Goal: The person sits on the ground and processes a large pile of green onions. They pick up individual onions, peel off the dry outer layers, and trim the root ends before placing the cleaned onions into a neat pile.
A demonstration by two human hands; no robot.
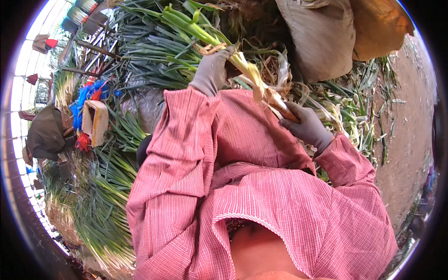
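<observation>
My left hand (212,71), in a grey glove, is closed around the stem of a long green onion (249,71) with thick green leaves pointing to the upper left. My right hand (308,127), gloved too, grips a brownish, slender piece at the onion's lower end; whether it is a tool handle or part of the plant I cannot tell. Dry, loose outer skin hangs about the pale shaft between my hands. Just beyond my left hand lies a large heap of green onions (150,63), their leaves pointing left.
Stripped leaves and peelings (353,122) lie to the right beside brown ground (402,140). Pale and orange sacks (322,38) stand at the upper right. More green onions (112,189) lie at the left, near a foam block (99,122) and blue and red ties (84,101).
</observation>
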